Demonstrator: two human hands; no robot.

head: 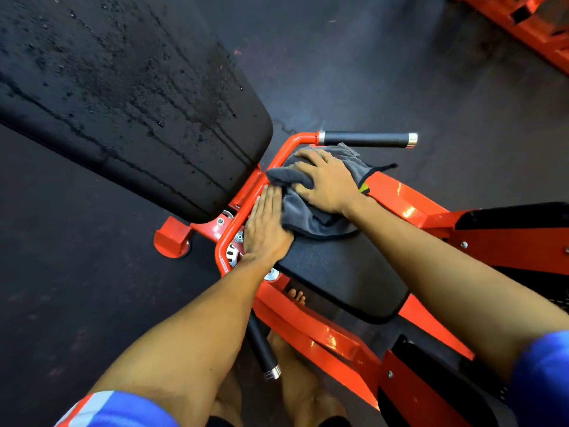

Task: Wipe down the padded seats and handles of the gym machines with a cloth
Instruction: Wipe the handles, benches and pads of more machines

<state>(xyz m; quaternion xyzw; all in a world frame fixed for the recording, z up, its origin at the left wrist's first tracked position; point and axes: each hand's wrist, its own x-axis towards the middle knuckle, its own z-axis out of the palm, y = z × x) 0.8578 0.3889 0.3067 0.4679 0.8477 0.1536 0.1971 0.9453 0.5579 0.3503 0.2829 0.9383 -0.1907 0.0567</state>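
Note:
A grey cloth (311, 211) lies bunched on the far end of a black padded seat (341, 272) of an orange gym machine. My right hand (326, 180) presses flat on top of the cloth with fingers spread. My left hand (266, 226) lies flat with straight fingers on the seat's left edge, touching the cloth's side. A large black back pad (129, 97), speckled with wet drops, slopes away at upper left. One black handle grip (366, 139) sticks out beyond the cloth, and another handle grip (263, 349) points down below my left forearm.
The orange frame (323, 337) runs under the seat toward the lower right. Another orange machine part (529, 23) sits at the top right corner. Dark rubber floor (400, 72) surrounds the machine. My bare feet (295, 365) stand beneath the frame.

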